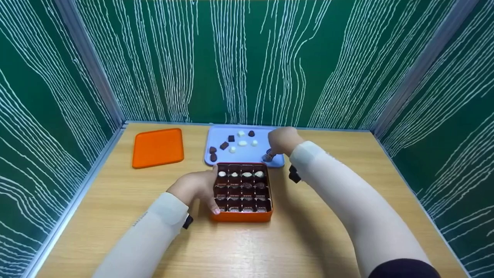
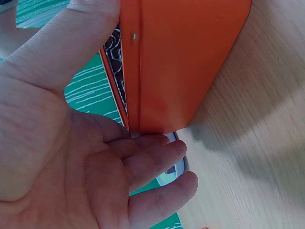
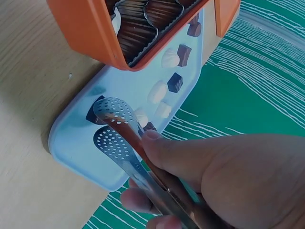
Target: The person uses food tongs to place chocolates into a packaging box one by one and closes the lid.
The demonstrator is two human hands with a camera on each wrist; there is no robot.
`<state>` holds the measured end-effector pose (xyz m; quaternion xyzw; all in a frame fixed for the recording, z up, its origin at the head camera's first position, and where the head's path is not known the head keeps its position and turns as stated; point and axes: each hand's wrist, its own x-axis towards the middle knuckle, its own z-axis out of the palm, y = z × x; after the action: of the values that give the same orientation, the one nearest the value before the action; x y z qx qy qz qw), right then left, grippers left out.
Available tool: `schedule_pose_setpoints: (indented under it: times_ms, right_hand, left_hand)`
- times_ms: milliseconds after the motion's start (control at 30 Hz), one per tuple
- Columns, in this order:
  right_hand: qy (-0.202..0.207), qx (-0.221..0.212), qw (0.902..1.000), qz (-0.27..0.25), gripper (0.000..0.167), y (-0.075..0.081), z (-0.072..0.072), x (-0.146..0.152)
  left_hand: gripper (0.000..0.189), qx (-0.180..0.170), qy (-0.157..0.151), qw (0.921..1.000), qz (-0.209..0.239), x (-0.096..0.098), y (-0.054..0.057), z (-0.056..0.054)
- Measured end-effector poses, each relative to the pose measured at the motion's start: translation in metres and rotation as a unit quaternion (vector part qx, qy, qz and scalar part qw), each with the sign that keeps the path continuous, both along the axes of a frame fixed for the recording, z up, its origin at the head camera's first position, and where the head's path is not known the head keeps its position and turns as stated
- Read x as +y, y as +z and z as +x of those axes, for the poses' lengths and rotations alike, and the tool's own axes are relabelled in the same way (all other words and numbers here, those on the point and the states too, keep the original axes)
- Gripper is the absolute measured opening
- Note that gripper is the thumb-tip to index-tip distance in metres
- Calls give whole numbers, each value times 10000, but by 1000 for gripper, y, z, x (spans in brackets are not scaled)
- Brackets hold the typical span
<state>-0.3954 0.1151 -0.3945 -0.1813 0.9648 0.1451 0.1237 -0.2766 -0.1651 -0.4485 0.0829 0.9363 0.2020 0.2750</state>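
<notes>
My left hand [image 1: 197,188] grips the orange box [image 1: 242,217] at its left side, thumb near the front corner and fingers towards the back. A dark divided insert fills the box; white chocolates [image 1: 247,174] sit in its back row and dark ones [image 1: 260,185] in the row before it. Over the right end of the blue tray [image 1: 266,135], my right hand [image 1: 285,139] holds metal tongs [image 3: 128,138] with perforated tips slightly apart. Beside the upper tip lies a dark chocolate [image 3: 93,114]; whether the tongs touch it I cannot tell.
Several white and dark chocolates [image 1: 224,145] lie scattered on the tray behind the box. An orange lid-like tray [image 1: 158,148] lies at the back left of the wooden table [image 1: 115,216]. Green panels with white lines [image 1: 251,61] stand around the back and sides.
</notes>
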Motion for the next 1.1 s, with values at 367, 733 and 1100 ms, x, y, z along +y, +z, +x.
schedule_pose_setpoints:
  times_ms: [367,733,1100]
  right_hand:
    - [-52,-80,9999,-133,58,-1,1,1]
    - [414,376,9983,-161,38,41,28,-17]
    - [401,159,9990,123,35,30,27,-18]
  left_hand:
    - [167,0,-16,10000,-59,0,-1,-1]
    - [165,31,-48,9998,-196,-2,1,-1]
    - [165,-11,-40,9999,-117,0,4,1]
